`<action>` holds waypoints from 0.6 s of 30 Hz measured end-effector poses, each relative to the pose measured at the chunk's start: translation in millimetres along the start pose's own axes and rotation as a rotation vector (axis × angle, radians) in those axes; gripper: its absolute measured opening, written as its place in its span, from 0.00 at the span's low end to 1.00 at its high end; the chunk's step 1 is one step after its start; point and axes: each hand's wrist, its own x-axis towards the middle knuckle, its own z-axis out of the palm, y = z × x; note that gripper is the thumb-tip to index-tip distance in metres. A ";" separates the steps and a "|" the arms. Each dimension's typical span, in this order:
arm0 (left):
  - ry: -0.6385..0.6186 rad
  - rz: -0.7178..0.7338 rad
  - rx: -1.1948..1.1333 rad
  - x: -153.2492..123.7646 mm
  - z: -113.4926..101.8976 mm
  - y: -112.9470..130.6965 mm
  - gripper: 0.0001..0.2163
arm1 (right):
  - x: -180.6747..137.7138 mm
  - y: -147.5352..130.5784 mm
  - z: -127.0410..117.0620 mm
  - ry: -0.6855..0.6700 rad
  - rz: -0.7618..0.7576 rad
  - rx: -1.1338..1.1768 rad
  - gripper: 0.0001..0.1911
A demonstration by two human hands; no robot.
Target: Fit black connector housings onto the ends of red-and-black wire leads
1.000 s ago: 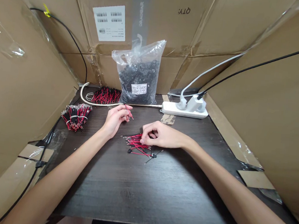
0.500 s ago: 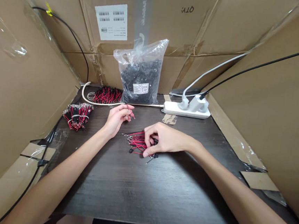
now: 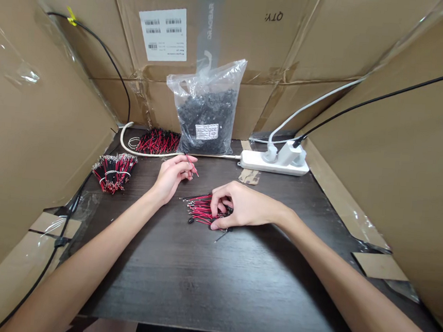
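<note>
My left hand rests on the dark table and pinches a short red and black wire between thumb and fingers. My right hand lies curled over the right side of a small loose pile of red and black wires, its fingertips closed among the wires and small black parts. What the fingers grip is hidden under them. A thin loose wire pokes out below the right hand.
A clear bag of small black parts stands at the back. A tied wire bundle lies at the left, another wire bundle behind it. A white power strip with plugs sits at the back right. Cardboard walls enclose the table.
My right hand curled tighter and shifted slightly down over the pile's right side. The left hand kept its wire and stayed in place.
</note>
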 end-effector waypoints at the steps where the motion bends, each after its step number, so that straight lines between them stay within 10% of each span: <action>1: 0.000 -0.001 0.000 -0.1 0.1 0.1 0.10 | -0.1 0.1 0.1 0.001 -0.008 0.003 0.13; 18: 0.004 0.025 0.029 0.3 0.3 -0.2 0.09 | 1.2 2.4 -1.6 -0.012 -0.029 0.066 0.08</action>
